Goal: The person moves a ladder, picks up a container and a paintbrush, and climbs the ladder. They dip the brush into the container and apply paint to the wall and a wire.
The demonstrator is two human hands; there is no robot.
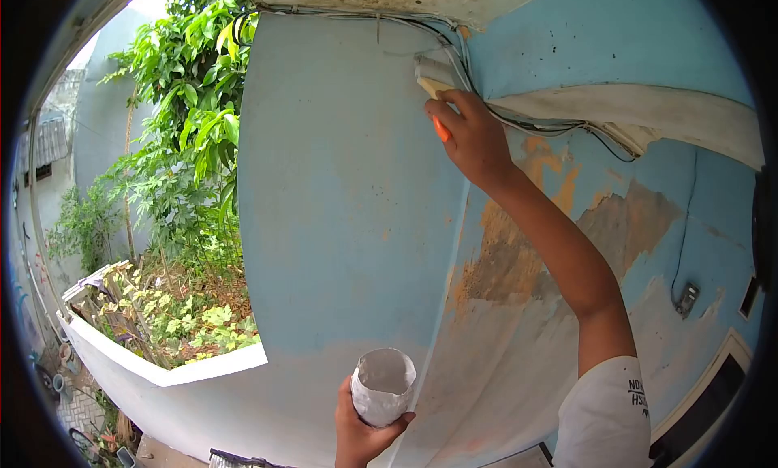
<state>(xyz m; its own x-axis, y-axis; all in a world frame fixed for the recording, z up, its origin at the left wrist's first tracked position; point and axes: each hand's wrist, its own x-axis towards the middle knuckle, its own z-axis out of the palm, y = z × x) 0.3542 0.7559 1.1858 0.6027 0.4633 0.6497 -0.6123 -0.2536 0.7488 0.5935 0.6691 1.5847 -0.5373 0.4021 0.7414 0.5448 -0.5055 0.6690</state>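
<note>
My right hand [470, 137] is raised high and closed around a paintbrush [436, 85] with an orange handle end. The brush's pale bristles lie against the blue-grey wall [348, 160], just under the ceiling and beside a bundle of cables [454, 51]. Low in the view, my left hand [365, 431] grips a white paint-smeared cup [385, 395] from below and the side. Its open top faces me, and the inside looks whitish.
Black and white cables run along the ceiling edge and over the ledge [632, 103]. Peeling orange and grey patches [519, 257] mark the right wall, where a switch box [687, 299] hangs. A white sill [215, 367] borders leafy plants [194, 128] at left.
</note>
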